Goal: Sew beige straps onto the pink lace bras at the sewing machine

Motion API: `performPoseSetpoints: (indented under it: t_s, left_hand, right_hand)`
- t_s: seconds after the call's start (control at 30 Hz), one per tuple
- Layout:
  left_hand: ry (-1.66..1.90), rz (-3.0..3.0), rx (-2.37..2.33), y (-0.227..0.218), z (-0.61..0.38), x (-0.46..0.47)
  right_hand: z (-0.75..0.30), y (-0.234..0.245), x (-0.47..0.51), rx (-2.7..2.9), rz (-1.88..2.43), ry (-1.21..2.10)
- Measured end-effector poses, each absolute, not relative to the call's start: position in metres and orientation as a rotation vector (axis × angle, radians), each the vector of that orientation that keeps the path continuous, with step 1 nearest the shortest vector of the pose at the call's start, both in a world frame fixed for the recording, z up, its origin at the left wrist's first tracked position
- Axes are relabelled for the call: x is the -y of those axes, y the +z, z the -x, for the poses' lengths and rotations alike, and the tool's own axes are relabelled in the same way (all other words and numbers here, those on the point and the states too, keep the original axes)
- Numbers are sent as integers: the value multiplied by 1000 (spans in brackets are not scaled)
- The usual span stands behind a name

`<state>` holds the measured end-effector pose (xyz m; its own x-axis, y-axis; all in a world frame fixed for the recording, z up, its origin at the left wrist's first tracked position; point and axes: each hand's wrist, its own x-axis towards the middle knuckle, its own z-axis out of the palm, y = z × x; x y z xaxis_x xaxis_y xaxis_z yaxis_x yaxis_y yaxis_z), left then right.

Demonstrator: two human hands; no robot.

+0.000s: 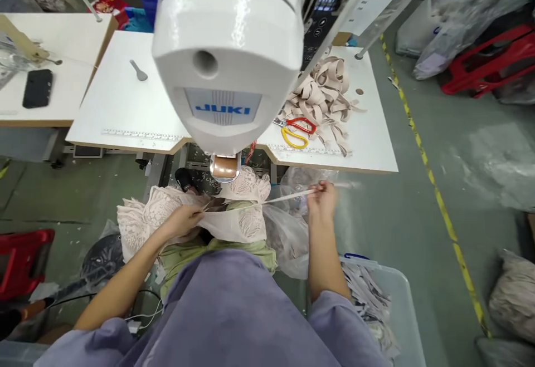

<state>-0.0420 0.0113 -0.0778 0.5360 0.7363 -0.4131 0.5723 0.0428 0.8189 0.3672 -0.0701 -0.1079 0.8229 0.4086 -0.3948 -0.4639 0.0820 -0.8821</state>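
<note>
My left hand (183, 220) is closed on a pale lace garment (167, 211) lying in my lap below the sewing machine head. My right hand (321, 199) pinches the end of a thin beige strap (288, 196). The strap runs taut from the garment out to the right. The white sewing machine head (228, 55) hangs over the table edge right above the fabric.
On the white table (121, 105) lie a heap of beige straps (321, 94) and red-and-yellow scissors (297, 131). A phone (37, 87) rests on the left table. A clear bin of fabric strips (376, 300) stands at my right. Plastic bags and red stools sit on the floor.
</note>
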Motion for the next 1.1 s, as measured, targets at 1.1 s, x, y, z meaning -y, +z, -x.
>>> performPoseSetpoints:
  t_s: [1.1]
  left_hand:
    - [395,-1867,-810,10,-10,12]
  right_hand:
    - [-212,8,94,1623,1610,1189]
